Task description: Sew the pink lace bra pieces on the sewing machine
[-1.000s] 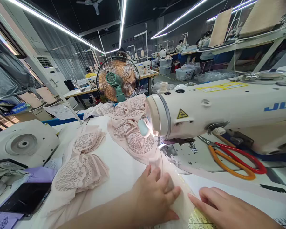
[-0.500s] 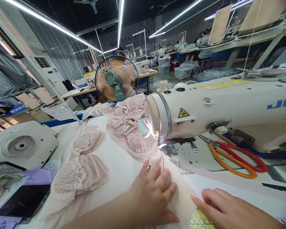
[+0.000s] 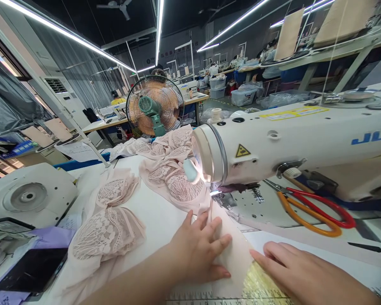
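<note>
My left hand (image 3: pixel 200 250) lies with fingers spread on the pale pink bra (image 3: pixel 186 186), pressing its smooth side fabric flat. The fabric runs up from this hand to the needle area of the white sewing machine (image 3: pixel 254 148), where the machine head hides the needle. My right hand (image 3: pixel 292 267) rests palm down to the right, its upper fingers slightly bent. One of its fingertips touches the fabric's right edge beside a shiny yellowish patch (image 3: pixel 262 281) on the table. Under the hands, a ruler scale (image 3: pixel 228 300) runs along the table's front edge.
Orange-and-red-handled scissors (image 3: pixel 314 212) lie right of the needle area. More lace bra pieces (image 3: pixel 109 231) are stacked at left, near a black phone (image 3: pixel 33 269) and another machine part (image 3: pixel 30 195). A large fan (image 3: pixel 155 106) stands behind the table.
Both hands have shifted slightly left, and the fabric under them has moved a little with them. More of the ruler scale shows. The view has turned very slightly.
</note>
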{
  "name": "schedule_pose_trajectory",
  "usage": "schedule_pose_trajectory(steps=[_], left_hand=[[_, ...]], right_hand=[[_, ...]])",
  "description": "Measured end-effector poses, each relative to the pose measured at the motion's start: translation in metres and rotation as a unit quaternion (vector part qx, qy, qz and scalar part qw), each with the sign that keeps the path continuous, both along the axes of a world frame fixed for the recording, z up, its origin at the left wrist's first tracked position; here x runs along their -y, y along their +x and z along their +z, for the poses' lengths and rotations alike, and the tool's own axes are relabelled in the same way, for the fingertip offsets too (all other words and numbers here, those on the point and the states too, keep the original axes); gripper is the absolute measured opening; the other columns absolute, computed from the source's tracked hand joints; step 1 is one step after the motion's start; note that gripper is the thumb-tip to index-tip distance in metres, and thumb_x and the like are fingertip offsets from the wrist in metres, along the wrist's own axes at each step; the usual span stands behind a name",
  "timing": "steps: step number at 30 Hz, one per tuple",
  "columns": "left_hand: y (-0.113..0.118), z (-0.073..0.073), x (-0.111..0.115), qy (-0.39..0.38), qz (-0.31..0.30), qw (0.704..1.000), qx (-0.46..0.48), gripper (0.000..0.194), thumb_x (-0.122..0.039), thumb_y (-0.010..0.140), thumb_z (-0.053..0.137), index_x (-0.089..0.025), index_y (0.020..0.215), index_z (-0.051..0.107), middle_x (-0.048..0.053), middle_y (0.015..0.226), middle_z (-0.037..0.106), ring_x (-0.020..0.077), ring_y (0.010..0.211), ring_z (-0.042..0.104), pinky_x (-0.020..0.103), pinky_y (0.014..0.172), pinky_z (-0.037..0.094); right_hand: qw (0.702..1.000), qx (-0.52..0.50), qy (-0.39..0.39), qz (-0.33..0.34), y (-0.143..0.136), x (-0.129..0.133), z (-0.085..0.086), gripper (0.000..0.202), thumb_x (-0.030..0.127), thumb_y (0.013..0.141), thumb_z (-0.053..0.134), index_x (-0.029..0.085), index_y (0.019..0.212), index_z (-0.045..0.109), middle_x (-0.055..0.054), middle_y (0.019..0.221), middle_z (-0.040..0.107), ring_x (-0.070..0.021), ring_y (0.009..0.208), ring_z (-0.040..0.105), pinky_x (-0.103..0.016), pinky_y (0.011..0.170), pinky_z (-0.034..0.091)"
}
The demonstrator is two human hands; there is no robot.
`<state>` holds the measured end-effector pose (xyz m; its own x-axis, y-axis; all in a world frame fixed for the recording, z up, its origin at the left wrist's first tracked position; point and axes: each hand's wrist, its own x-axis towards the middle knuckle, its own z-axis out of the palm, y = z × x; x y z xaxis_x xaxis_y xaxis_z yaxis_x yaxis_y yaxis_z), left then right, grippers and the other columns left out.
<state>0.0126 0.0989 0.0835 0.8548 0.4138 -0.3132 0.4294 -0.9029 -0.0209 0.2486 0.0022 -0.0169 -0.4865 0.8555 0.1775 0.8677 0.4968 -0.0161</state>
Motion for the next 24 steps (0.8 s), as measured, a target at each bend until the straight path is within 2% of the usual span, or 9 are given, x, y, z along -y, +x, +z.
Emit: schedule_pose_trajectory(steps=[3,7,11,15,20,24], left_hand=[[-0.002,-0.001,-0.004,0.009,-0.004,1.000,0.004,0.062,-0.058,0.093,0.043,-0.023,0.144,0.039,0.015,0.153,0.032,0.0407,0.137,0.033,0.065,0.106,0.029],[-0.009,-0.010,-0.007,0.043,-0.029,0.997,0.055,0.052,-0.052,0.096,0.041,-0.025,0.140,0.045,0.014,0.149,0.039,0.0393,0.131,0.041,0.066,0.103,0.033],[-0.014,-0.020,-0.010,0.089,-0.057,0.989,0.099,0.044,-0.046,0.096,0.044,-0.027,0.135,0.051,0.013,0.143,0.046,0.0379,0.124,0.048,0.065,0.098,0.038],[-0.017,-0.026,-0.015,0.110,-0.067,0.985,0.116,0.042,-0.044,0.097,0.043,-0.027,0.134,0.052,0.013,0.142,0.048,0.0378,0.124,0.049,0.064,0.096,0.040],[-0.017,-0.026,-0.026,0.117,-0.064,0.985,0.110,0.040,-0.041,0.097,0.043,-0.027,0.134,0.051,0.012,0.142,0.048,0.0366,0.124,0.049,0.063,0.097,0.039],[-0.019,-0.026,-0.035,0.124,-0.069,0.985,0.102,0.037,-0.038,0.099,0.039,-0.027,0.133,0.052,0.012,0.141,0.049,0.0344,0.125,0.048,0.063,0.100,0.037]], right_hand=[[1.000,-0.001,-0.011,0.010,0.000,-0.008,0.007,0.066,-0.007,0.062,0.045,0.024,0.120,0.054,-0.003,0.088,0.059,-0.0211,0.073,0.062,-0.029,0.060,0.047],[1.000,-0.012,-0.020,0.011,-0.001,-0.011,0.011,0.062,-0.006,0.066,0.044,0.024,0.119,0.055,-0.003,0.088,0.059,-0.0209,0.075,0.062,-0.028,0.061,0.047],[1.000,-0.016,0.000,0.019,-0.004,-0.012,0.015,0.056,-0.006,0.065,0.044,0.021,0.112,0.059,-0.004,0.084,0.060,-0.0208,0.069,0.062,-0.027,0.056,0.046],[0.999,-0.018,0.021,0.025,-0.009,-0.016,0.020,0.057,-0.006,0.063,0.045,0.019,0.112,0.061,-0.004,0.081,0.060,-0.0201,0.067,0.062,-0.027,0.056,0.045],[0.993,-0.028,0.113,0.013,-0.013,-0.029,0.007,0.059,-0.002,0.054,0.051,0.017,0.109,0.062,-0.001,0.070,0.055,-0.0198,0.058,0.057,-0.029,0.050,0.035],[0.992,0.018,0.125,-0.008,-0.013,-0.039,-0.006,0.062,0.003,0.054,0.059,0.019,0.114,0.062,0.000,0.066,0.055,-0.0200,0.054,0.054,-0.030,0.050,0.028]])
